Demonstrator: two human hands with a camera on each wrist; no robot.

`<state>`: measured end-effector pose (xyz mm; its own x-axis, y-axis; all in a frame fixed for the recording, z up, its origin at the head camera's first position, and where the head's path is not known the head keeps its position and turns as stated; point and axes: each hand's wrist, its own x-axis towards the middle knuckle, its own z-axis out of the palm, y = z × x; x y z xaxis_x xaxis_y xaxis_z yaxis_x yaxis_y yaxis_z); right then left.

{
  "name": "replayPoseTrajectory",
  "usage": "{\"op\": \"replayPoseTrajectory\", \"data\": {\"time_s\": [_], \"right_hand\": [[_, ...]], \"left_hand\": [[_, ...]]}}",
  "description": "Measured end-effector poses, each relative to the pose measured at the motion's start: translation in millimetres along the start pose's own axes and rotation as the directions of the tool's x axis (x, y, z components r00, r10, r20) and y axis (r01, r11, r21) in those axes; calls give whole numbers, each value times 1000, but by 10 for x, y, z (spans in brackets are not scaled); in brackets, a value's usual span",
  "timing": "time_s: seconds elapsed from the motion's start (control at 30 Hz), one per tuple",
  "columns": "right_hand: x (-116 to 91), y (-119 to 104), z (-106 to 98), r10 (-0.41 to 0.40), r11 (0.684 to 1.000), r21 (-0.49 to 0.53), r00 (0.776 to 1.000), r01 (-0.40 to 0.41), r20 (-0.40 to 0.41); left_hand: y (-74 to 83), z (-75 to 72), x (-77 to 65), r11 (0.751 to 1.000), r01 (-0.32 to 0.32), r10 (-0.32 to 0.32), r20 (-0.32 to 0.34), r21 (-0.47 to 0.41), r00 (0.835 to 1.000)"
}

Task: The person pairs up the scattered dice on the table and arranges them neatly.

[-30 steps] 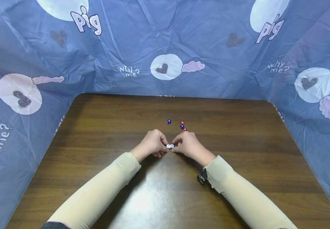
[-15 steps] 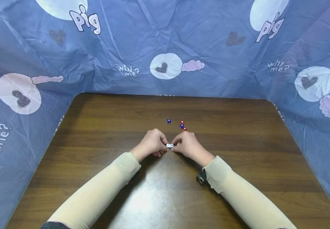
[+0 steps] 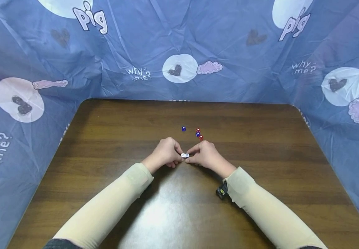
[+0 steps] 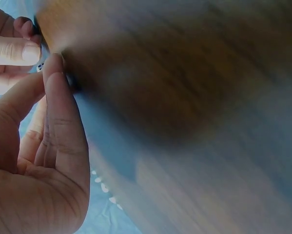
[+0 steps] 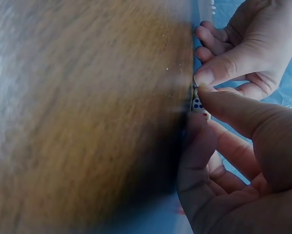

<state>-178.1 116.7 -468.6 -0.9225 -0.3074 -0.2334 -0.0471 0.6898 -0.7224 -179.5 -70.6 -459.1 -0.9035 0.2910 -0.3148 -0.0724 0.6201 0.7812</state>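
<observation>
Two white dice stand side by side, touching, on the brown table in the head view. My left hand (image 3: 167, 152) pinches the left white die (image 3: 183, 155) between thumb and fingertips. From the other side, my right hand (image 3: 206, 155) holds the right white die (image 3: 187, 155) between thumb and finger. The right wrist view shows blue pips on a die (image 5: 198, 103) between the right thumb and fingertip. In the left wrist view the fingers hide most of the dice.
Beyond the hands lie a blue die (image 3: 183, 128) and, farther right, a second blue die (image 3: 198, 134) between two red dice, the nearer red die (image 3: 201, 137) close to my right hand. Blue patterned cloth (image 3: 179, 41) hangs behind the wooden table (image 3: 104, 121).
The two white dice, slightly apart a second ago, now sit flush together. My right hand has shifted slightly right, and the head view has tilted up a little.
</observation>
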Motion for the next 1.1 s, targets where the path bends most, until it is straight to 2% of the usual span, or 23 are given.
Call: {"op": "replayPoseTrajectory", "data": {"time_s": [0.53, 0.8, 1.1], "right_hand": [[-6, 39, 51, -9, 999, 34, 999, 10, -36], [-4, 29, 59, -2, 1000, 9, 999, 3, -45], [7, 59, 34, -33, 999, -27, 998, 31, -52]], "left_hand": [[-2, 10, 7, 1000, -4, 5, 2, -6, 1000], [-5, 12, 15, 1000, 8, -8, 11, -14, 1000], [5, -125, -8, 999, 6, -4, 61, -48, 998]]}}
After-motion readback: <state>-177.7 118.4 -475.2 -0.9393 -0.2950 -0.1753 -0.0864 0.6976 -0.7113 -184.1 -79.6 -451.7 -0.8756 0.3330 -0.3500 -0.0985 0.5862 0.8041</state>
